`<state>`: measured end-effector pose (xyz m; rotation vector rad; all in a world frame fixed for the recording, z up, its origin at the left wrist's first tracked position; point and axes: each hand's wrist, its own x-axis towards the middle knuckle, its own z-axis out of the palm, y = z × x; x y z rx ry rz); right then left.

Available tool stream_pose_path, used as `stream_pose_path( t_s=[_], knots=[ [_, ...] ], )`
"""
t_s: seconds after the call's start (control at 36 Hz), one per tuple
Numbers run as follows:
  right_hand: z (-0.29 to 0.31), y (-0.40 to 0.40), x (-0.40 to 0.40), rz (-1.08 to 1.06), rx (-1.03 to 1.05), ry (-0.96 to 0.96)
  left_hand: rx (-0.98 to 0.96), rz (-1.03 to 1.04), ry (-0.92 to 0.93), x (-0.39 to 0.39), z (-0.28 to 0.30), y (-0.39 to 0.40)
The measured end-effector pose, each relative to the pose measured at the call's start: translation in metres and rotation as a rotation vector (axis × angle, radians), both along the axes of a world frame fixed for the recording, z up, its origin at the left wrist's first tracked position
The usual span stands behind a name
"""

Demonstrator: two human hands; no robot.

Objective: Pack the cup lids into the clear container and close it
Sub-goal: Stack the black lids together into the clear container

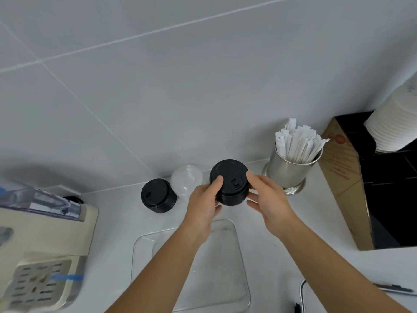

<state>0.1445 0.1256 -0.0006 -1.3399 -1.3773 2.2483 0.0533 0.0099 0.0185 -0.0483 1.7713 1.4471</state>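
Both hands hold a stack of black cup lids between them, lifted above the counter near the wall. My left hand grips its left side with the thumb on top. On the right side, my right hand presses with spread fingers. A second stack of black lids stands on the counter to the left, and a stack of clear dome lids sits behind it by the wall. The clear container lies open and empty on the counter under my forearms.
A steel cup of wrapped straws stands at the right by the wall. A brown and black box with stacked white cups fills the far right. A beige machine occupies the left. A pen lies at lower right.
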Motion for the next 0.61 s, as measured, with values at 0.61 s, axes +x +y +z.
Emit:
stream_pose_path(
  t_s=[0.61],
  knots=[
    [0.055, -0.061, 0.047, 0.055, 0.110, 0.185, 0.092, 0.093, -0.049, 0.076, 0.051, -0.087]
  ],
)
